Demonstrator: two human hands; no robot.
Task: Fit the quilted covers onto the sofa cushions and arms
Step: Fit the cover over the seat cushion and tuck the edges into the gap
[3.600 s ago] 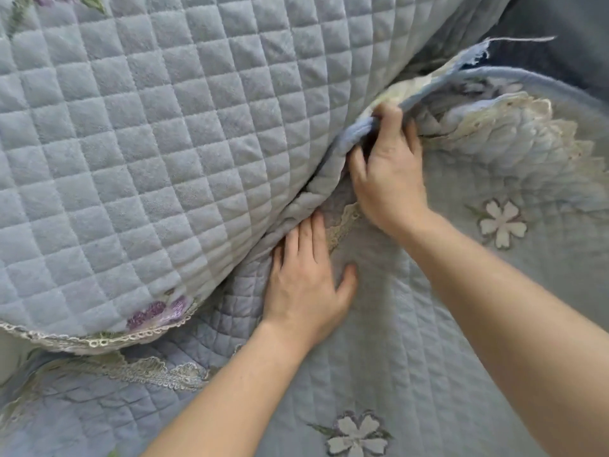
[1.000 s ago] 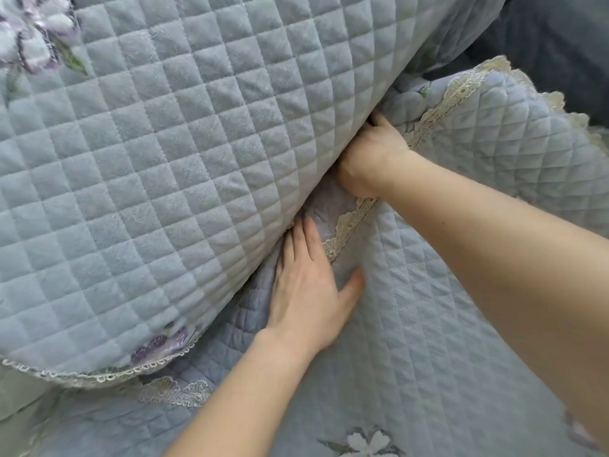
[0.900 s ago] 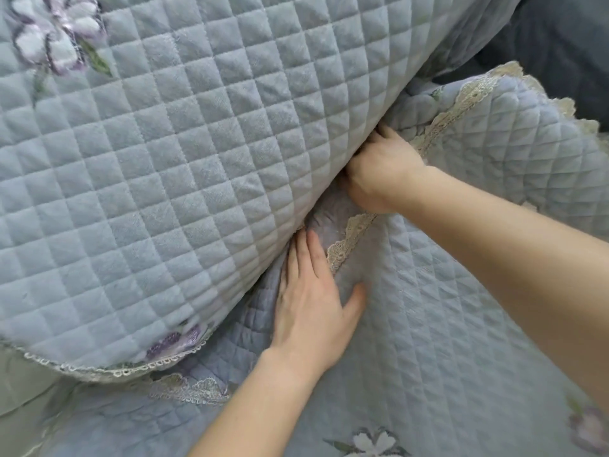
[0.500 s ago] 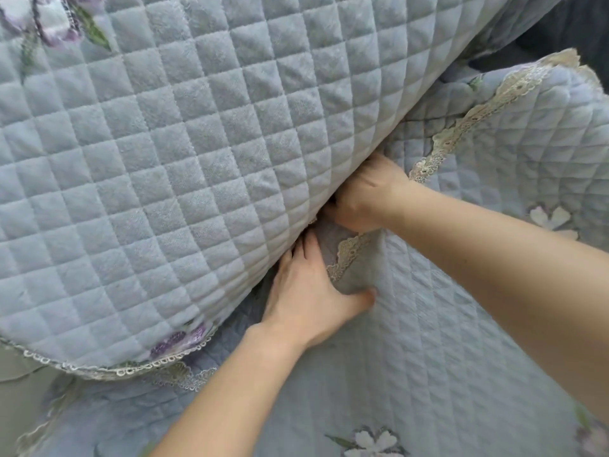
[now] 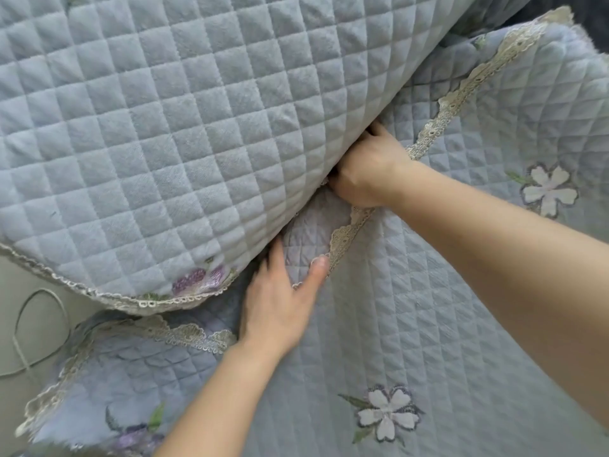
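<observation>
Nearest me, on the seat cover (image 5: 412,324), my left hand (image 5: 280,305) lies flat, fingers straight, pressing the quilting toward the gap under the big covered cushion (image 5: 164,127), thumb beside the lace trim (image 5: 342,239). Beyond it my right hand (image 5: 369,173) is wedged in that gap; its fingers are hidden, so I cannot tell what they hold. I judge this the tucking step; next, the lace trim wants pushing deeper.

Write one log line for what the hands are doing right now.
left hand: flat, pressing lower cover | right hand: fingers hidden in gap under quilted cushion | step: tucking
</observation>
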